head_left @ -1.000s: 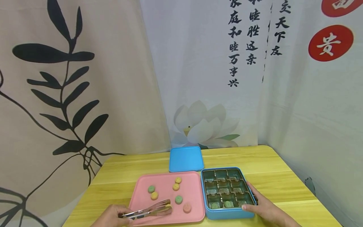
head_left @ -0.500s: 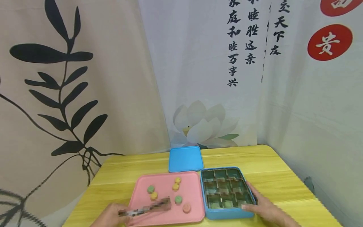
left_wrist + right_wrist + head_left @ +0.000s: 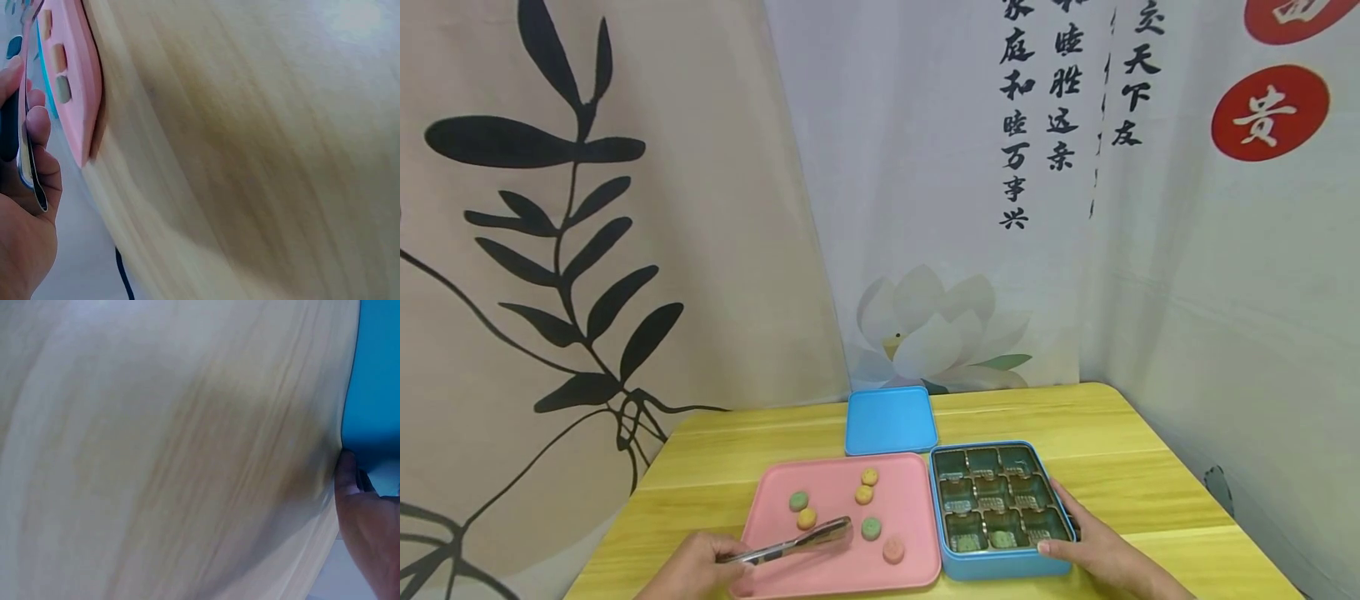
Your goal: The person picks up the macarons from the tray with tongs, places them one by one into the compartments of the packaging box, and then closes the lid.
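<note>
Metal tongs (image 3: pixel 801 542) lie in the grip of my left hand (image 3: pixel 696 567), their tips low over the front of a pink tray (image 3: pixel 775 492). The tong arms are now close together; whether a cookie is between the tips cannot be seen. Green cookies (image 3: pixel 871 528), yellow cookies (image 3: pixel 807 518) and a pink cookie (image 3: pixel 893 550) are spread on the tray. At the tray's right, my right hand (image 3: pixel 1101 550) holds a blue box (image 3: pixel 1000 567) at its front right corner, thumb on the front rim. A dark divided insert (image 3: pixel 992 492) fills the box, with green pieces (image 3: pixel 967 542) in two front compartments.
A flat blue lid (image 3: pixel 891 421) lies behind the tray. Everything stands on a yellow wood-grain table (image 3: pixel 1150 475), with printed cloth walls (image 3: pixel 737 208) behind and beside it. In the left wrist view a black cable (image 3: pixel 123 272) hangs past the table edge.
The arms of the tongs, spread apart a second ago with a yellow cookie near them, have come together; that cookie is no longer visible. My right hand and the box keep their place.
</note>
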Demonstrator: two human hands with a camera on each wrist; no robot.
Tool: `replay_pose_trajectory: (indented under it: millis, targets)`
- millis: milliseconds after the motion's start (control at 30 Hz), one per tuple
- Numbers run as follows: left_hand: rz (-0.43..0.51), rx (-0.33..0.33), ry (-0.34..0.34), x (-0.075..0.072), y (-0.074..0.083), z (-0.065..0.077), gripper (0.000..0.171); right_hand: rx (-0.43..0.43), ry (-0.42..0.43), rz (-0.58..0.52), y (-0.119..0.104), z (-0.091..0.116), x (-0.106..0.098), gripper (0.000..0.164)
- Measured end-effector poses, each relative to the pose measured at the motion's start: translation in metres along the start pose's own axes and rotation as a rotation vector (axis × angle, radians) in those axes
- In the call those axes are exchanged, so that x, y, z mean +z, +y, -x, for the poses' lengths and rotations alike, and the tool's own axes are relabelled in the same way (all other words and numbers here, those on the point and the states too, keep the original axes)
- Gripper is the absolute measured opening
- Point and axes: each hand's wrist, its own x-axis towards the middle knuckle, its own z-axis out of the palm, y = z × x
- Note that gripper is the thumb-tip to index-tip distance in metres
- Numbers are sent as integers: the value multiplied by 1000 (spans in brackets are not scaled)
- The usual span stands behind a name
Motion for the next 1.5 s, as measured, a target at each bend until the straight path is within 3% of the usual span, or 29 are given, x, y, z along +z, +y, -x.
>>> replay_pose_trajectory:
  millis: [200,333,700,933,1200,1500]
  targets:
    - [21,2,14,1,13,-10,22,-2,-7,-29,1,0,1,96]
    - [-20,23,40,5,26,-20,25,-3,-8,-41,2,1,1,95]
    - [-99,134,60,22,63,-57,17,-8,-22,-39,8,-1,-2,100]
    - [-109,214,75,40,87,-83,9,-25,-16,-1,8,-2,-3,100]
    - [-7,215,24,67,121,-104,12,-35,13,-3,-2,4,0,97]
    - [-83,336,13,99,139,-128,7,-69,10,2,1,3,1,98]
